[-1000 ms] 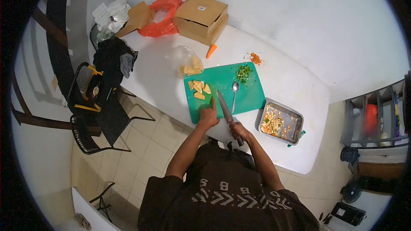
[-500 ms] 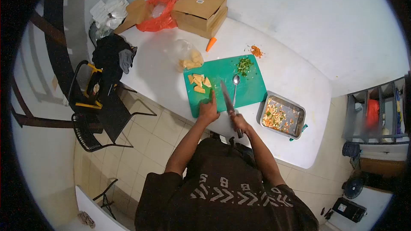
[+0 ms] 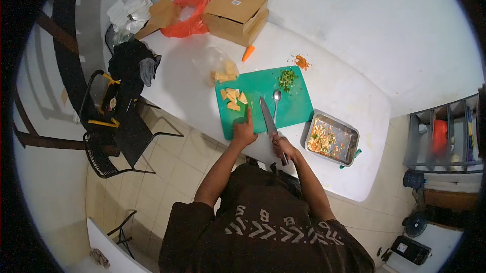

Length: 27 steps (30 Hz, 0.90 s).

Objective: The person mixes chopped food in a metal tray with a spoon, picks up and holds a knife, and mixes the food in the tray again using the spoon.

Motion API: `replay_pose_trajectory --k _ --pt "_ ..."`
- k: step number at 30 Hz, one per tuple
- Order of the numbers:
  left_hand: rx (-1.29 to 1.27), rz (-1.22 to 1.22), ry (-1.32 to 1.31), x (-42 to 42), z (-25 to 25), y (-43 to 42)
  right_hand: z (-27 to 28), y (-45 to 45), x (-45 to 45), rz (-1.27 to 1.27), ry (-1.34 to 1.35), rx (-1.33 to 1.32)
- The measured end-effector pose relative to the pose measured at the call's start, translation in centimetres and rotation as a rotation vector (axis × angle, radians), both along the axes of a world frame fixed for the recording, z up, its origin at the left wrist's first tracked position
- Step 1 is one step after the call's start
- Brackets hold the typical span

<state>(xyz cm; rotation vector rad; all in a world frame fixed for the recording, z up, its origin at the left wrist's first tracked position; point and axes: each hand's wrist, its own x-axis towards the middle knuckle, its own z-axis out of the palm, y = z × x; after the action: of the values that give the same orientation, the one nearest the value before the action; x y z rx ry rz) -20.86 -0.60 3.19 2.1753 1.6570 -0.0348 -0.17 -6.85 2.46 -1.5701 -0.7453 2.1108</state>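
Note:
My right hand (image 3: 284, 148) is wrapped round the handle of a kitchen knife (image 3: 268, 116), whose blade lies over the green cutting board (image 3: 298, 108). At the board's near left edge, my left hand (image 3: 244, 132) stretches out its index finger and holds nothing. The fingertip is just below several pale yellow pieces, which look like tofu (image 3: 233, 99). Right of the blade lies a metal spoon (image 3: 276, 98). Chopped green leaves (image 3: 287, 79) are heaped at the board's far right. A clear plastic bag (image 3: 223, 70) with more yellow pieces touches the far left corner.
Right of the board stands a metal tray (image 3: 350, 130) with a chopped mixture. A carrot piece (image 3: 248, 53) and orange shavings (image 3: 301, 62) lie beyond the board on the white table (image 3: 354, 101). Farther back are a cardboard box (image 3: 235, 12) and a red plastic bag (image 3: 190, 17).
The view has shifted slightly. Both hands, the knife and the yellow pieces keep nearly the same places on the board.

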Motion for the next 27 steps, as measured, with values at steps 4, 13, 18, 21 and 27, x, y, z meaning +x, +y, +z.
replay_pose_trajectory --k 4,13,18,21,27 --pt "-0.024 0.009 -0.043 -0.3 0.4 -0.1 -2.2 0.0 -0.3 0.121 -0.19 0.129" --pt "-0.016 0.06 -0.19 -0.6 0.3 -0.5 1.3 -3.4 1.6 0.123 0.096 -0.064" --pt "-0.023 0.135 -0.173 -0.1 1.2 -1.3 2.6 -5.3 4.2 0.074 0.177 -0.1" --pt "0.119 0.108 -0.148 0.4 0.4 -2.0 3.9 -6.5 6.1 0.017 0.203 -0.145" --pt "0.178 -0.054 -0.314 7.9 -0.1 -4.3 5.2 -12.1 11.8 -0.153 -0.091 0.193"
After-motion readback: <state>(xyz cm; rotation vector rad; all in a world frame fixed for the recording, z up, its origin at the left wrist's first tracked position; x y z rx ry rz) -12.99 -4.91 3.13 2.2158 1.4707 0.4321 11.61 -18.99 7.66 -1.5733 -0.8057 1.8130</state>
